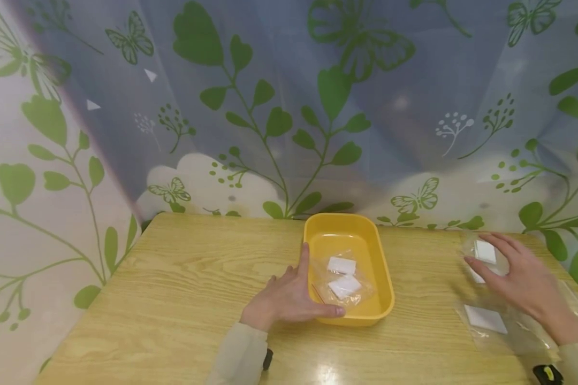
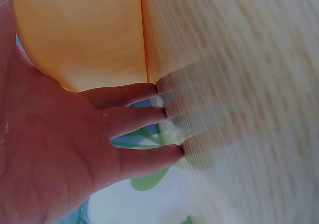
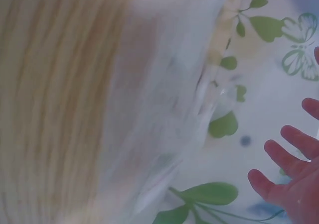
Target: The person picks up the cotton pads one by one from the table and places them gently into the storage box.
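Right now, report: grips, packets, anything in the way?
Left grip spread against yellow tub. Right grip at clear packet, contact unclear. White pieces bagged inside tub. Possible obstacle: second packet, nearer camera.

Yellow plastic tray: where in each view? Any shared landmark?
Head: yellow plastic tray, just right of centre, lower half.
Left wrist: tray upper left, cut off at top.
Right wrist: not in view.
Shared landmark: wood-grain tabletop; head, lower half; left wrist, right side; right wrist, left side.

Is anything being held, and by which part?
Nothing looks gripped: left hand rests against the yellow tray at its near-left corner; right hand, fingers spread, is at clear bags.
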{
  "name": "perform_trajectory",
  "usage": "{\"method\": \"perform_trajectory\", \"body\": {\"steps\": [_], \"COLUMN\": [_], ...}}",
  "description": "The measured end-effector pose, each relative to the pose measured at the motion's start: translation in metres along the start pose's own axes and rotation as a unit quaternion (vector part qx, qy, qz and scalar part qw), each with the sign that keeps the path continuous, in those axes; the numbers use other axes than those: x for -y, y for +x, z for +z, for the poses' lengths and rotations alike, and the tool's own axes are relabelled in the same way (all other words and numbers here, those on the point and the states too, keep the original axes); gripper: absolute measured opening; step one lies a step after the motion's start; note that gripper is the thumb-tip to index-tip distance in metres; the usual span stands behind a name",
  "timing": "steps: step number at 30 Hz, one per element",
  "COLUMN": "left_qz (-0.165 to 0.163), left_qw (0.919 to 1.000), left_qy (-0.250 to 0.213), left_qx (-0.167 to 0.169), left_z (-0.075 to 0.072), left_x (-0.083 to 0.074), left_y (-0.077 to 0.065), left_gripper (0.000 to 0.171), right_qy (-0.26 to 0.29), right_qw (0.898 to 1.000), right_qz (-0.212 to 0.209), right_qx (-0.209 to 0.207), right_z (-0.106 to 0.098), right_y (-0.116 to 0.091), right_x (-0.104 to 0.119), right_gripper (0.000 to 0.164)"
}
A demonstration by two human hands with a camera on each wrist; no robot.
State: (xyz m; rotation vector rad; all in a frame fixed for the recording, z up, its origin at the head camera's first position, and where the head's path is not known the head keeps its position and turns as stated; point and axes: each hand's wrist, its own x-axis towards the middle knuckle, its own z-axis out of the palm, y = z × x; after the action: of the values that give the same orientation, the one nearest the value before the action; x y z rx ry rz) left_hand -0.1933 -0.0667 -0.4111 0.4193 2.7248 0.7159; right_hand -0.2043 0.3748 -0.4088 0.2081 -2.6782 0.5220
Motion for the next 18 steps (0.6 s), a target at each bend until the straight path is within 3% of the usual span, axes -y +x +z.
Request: {"method": "perform_trajectory", "body": {"steps": [11,18], "left_qz": [0.002,0.0], "left_qw": [1.0,1.0], "left_qy": [0.001,-0.001], "left_qx": [0.001,0.005], "left_z": [0.0,0.0], "left_x": [0.0,-0.001], "left_y": [0.001,0.001], "left_gripper": [0.142,0.142], "right_qy": [-0.021,-0.019], "right_qw": [0.999,0.997], "right_qz": [0.003,0.039], "right_qx": [0.027,0.064], "right_z": [0.002,0.004], "right_y": [0.003,0.007], "right_x": [-0.028,-0.042], "right_gripper": [0.067,0.072]}}
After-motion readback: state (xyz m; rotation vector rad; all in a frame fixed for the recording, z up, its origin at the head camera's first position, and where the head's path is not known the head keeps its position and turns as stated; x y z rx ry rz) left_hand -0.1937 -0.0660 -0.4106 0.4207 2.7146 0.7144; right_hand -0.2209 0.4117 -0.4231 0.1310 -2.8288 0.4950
